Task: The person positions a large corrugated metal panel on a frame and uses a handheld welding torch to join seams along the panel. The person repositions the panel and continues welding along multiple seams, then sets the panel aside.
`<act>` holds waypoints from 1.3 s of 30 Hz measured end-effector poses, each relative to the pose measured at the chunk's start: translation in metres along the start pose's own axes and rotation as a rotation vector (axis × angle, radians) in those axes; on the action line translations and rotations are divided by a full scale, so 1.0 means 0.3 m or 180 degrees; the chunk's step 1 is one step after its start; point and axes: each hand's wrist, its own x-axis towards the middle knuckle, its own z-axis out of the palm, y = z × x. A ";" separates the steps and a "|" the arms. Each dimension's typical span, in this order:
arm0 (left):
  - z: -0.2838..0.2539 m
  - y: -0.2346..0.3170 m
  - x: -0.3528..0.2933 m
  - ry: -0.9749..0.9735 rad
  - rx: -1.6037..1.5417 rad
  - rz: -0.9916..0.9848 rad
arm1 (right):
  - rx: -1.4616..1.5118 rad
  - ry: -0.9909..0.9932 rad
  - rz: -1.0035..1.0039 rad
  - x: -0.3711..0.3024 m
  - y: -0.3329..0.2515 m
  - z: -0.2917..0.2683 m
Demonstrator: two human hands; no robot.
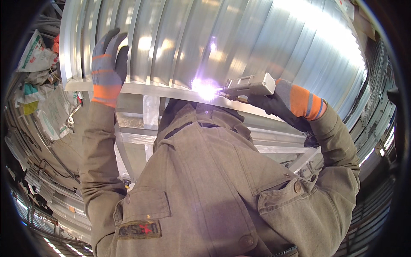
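Note:
My right hand (291, 102), in a grey and orange work glove, is wrapped round a handheld welding torch (251, 85) with a pale boxy body. The torch tip points left at a bright violet-white glare (207, 89) on the near edge bar (150, 89) of a ribbed silver metal panel (205, 49). That glare hides the spot where tip and metal meet. Gloved in the same way, my left hand (108, 70) lies over the panel's left part, fingers stretched out and holding nothing.
Under the edge bar stands a metal frame with an upright leg (151, 112) and crossbars, close before my body. White printed bags (53, 112) and scraps lie at the left. Long metal profiles (32, 141) line the left side. Strong light washes out the panel's upper right.

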 end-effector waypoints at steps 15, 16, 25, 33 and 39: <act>0.218 -0.083 -0.202 0.1587 0.0667 -0.1103 | 0.0035 0.0520 -0.0389 -0.091 -0.041 0.086; 0.232 -0.096 -0.240 0.1632 0.0927 -0.1222 | 0.0044 0.0438 -0.0377 -0.069 -0.045 0.071; 0.273 -0.085 -0.302 0.1618 0.1272 -0.1426 | 0.0071 -0.0147 -0.0429 0.101 -0.032 -0.033; 0.284 -0.115 -0.307 0.1670 0.1376 -0.1390 | -0.0007 -0.0308 -0.0511 0.169 -0.028 -0.059; 0.288 -0.133 -0.305 0.1735 0.1339 -0.1317 | 0.0048 -0.0393 -0.0334 0.190 0.003 -0.055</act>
